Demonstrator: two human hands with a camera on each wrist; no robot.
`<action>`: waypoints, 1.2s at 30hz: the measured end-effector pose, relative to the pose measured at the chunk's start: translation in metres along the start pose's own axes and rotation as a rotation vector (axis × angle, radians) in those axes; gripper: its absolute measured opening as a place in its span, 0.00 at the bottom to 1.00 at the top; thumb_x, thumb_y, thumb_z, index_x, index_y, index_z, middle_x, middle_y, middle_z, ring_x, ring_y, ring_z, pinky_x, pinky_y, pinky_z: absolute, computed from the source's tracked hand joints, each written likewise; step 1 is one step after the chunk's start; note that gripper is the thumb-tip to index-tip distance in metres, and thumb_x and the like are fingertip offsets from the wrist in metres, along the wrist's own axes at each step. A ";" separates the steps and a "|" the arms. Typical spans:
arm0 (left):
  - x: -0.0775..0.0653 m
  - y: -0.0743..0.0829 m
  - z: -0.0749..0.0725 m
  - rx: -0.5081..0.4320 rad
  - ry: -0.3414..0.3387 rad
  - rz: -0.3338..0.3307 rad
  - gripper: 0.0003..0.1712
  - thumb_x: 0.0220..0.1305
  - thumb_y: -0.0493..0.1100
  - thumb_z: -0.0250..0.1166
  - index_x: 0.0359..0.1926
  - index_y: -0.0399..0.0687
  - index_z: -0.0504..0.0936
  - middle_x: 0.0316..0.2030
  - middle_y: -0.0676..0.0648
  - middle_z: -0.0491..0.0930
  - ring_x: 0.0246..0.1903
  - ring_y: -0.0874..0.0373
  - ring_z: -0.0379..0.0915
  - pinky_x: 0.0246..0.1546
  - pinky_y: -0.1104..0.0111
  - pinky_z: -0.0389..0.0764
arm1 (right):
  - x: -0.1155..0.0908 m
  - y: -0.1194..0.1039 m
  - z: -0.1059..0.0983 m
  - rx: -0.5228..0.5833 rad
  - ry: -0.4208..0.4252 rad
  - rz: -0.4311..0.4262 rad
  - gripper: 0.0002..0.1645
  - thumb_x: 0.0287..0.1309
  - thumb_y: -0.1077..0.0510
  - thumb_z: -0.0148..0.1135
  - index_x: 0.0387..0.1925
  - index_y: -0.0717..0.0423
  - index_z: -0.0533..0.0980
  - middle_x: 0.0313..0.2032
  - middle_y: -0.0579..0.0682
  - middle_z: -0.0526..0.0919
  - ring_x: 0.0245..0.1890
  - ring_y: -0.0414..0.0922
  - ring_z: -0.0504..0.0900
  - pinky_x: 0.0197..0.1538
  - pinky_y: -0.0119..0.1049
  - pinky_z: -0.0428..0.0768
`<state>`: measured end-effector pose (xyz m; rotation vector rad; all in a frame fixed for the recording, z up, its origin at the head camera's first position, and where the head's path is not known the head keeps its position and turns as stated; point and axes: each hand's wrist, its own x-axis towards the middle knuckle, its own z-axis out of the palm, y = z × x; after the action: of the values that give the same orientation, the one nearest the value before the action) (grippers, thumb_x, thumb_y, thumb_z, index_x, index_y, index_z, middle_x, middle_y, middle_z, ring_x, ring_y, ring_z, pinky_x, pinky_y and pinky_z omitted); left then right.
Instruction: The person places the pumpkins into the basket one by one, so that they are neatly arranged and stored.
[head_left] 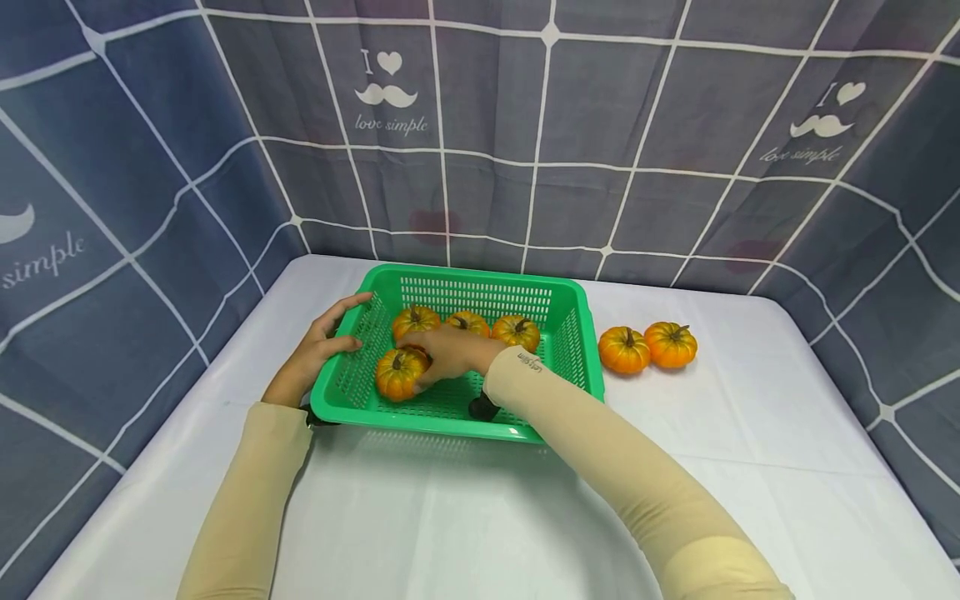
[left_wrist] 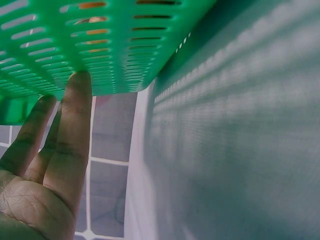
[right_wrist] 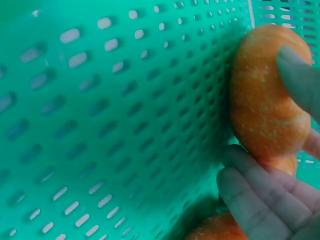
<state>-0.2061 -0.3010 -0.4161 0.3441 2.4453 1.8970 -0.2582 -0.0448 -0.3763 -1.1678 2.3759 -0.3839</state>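
Note:
My right hand (head_left: 448,353) reaches into a green plastic basket (head_left: 465,427) and holds a small orange pumpkin (head_left: 397,377) near its left front. In the right wrist view, the thumb lies on this pumpkin (right_wrist: 267,90) and the other fingers are at its lower side. Behind stand three more pumpkins, a left one (head_left: 415,320), a middle one (head_left: 467,321) partly hidden by the hand, and a right one (head_left: 516,332). My left hand (head_left: 318,350) grips the basket's left rim. Its fingers (left_wrist: 72,130) press the slotted outer wall in the left wrist view.
Two more pumpkins sit side by side on the white-covered table (head_left: 750,433) right of the basket, one nearer (head_left: 624,350) and one farther right (head_left: 671,344). A dark checked curtain (head_left: 495,100) encloses the table at the back and both sides.

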 end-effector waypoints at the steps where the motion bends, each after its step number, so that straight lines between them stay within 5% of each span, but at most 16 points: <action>1: 0.000 0.000 0.000 0.007 0.000 0.002 0.46 0.65 0.31 0.58 0.85 0.44 0.59 0.87 0.44 0.46 0.82 0.40 0.44 0.58 0.64 0.70 | 0.001 0.000 0.001 -0.004 0.005 0.003 0.48 0.68 0.47 0.75 0.83 0.47 0.65 0.77 0.53 0.72 0.77 0.58 0.68 0.76 0.53 0.69; 10: 0.000 0.001 -0.001 0.027 0.005 0.002 0.47 0.65 0.31 0.58 0.85 0.42 0.59 0.87 0.44 0.45 0.84 0.39 0.37 0.62 0.52 0.65 | 0.003 -0.002 0.003 -0.003 0.009 0.007 0.48 0.71 0.46 0.72 0.85 0.45 0.61 0.76 0.57 0.73 0.73 0.60 0.73 0.74 0.53 0.71; 21: 0.001 0.000 0.000 0.008 -0.008 0.004 0.46 0.65 0.30 0.57 0.85 0.43 0.59 0.87 0.43 0.45 0.82 0.38 0.43 0.59 0.63 0.69 | -0.007 0.003 -0.010 0.156 -0.036 0.001 0.51 0.72 0.51 0.72 0.87 0.50 0.57 0.83 0.52 0.60 0.72 0.54 0.75 0.73 0.47 0.73; 28: 0.002 0.000 0.000 -0.016 -0.008 0.005 0.46 0.65 0.30 0.57 0.85 0.43 0.59 0.86 0.43 0.47 0.76 0.41 0.55 0.56 0.70 0.72 | -0.022 0.005 -0.026 0.178 -0.063 0.070 0.50 0.71 0.49 0.72 0.86 0.45 0.59 0.70 0.58 0.79 0.68 0.50 0.80 0.71 0.47 0.76; 36: 0.001 0.001 0.000 -0.021 -0.007 0.002 0.47 0.65 0.30 0.57 0.85 0.44 0.59 0.86 0.43 0.48 0.70 0.46 0.62 0.56 0.70 0.73 | -0.037 0.007 -0.033 0.300 -0.066 0.017 0.46 0.69 0.52 0.74 0.83 0.49 0.65 0.71 0.59 0.77 0.68 0.52 0.77 0.67 0.46 0.78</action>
<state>-0.2070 -0.3003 -0.4151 0.3521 2.4199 1.9173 -0.2606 -0.0094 -0.3413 -1.0048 2.1769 -0.6599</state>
